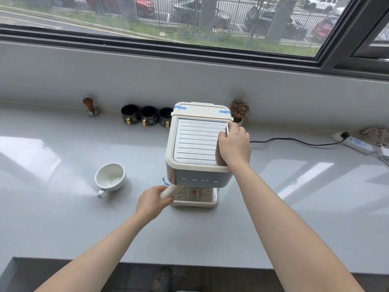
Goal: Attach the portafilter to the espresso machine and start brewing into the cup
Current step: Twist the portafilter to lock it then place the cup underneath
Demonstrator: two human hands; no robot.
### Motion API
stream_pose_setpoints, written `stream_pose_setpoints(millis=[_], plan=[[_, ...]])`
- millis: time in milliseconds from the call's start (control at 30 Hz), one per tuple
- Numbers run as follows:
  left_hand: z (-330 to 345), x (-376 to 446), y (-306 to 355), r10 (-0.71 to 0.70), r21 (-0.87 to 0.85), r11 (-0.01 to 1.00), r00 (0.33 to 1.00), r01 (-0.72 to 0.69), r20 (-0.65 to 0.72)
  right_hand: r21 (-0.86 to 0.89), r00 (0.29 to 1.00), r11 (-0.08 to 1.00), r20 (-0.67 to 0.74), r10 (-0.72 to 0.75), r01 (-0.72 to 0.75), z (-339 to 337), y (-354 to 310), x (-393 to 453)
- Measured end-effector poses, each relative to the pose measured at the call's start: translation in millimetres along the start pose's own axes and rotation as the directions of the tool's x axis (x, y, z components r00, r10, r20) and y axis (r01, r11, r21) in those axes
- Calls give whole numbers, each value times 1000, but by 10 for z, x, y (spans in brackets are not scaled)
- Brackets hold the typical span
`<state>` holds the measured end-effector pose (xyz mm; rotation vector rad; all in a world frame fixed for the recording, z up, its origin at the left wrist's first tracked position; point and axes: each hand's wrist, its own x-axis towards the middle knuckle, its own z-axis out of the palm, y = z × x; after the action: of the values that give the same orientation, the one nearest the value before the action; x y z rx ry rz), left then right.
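Grey glossy countertop (pixel 63 224), daylight patches; grey wall (pixel 126 76) behind; dark-framed window (pixel 147 42); outside, railing fence (pixel 231 11), parked cars (pixel 265 22), grass strip (pixel 210 37).

From head height we face forward and steeply down, close above the espresso machine (pixel 195 142) and counter (pixel 63 218).

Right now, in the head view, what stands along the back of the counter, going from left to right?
The tamper → three black mugs → espresso machine → potted plant → power strip.
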<state>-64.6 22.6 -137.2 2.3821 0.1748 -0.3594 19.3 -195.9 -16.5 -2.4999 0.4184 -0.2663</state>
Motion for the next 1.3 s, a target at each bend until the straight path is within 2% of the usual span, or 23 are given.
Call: stream_pose_setpoints(millis=[200, 333, 600, 833, 967, 1067, 1200, 1300], plan=[[-112, 93, -28, 55, 52, 997, 997, -58, 59, -7, 1000, 1000, 1, 3, -3, 15, 5, 6], [-158, 120, -48, 81, 97, 990, 979, -101, 186, -8, 1000, 1000, -3, 1, -1, 19, 1, 11], [-288, 176, -47, 78, 65, 992, 924, -110, 375, -11, 1000, 1000, -1, 2, -2, 20, 0, 10], [-297, 185, 11, 76, 3, 996, 901, -86, 426, -24, 1000, 1000, -2, -5, 5, 29, 1, 9], [-289, 167, 74, 28, -25, 1000, 902, -19, 431, -24, 1000, 1000, -3, -8, 8, 24, 0, 6], [-263, 171, 105, -4, 15, 1000, 907, -3, 421, -36, 1000, 999, 1, -9, 9, 28, -6, 10], [-186, 169, 94, 71, 325, 936, 976, -137, 205, -36, 1000, 999, 2, -7, 7, 29, -2, 5], [-130, 141, 72, 136, 363, 919, 988, -154, 73, -39, 1000, 999, -1, -7, 7, 25, -6, 5]])
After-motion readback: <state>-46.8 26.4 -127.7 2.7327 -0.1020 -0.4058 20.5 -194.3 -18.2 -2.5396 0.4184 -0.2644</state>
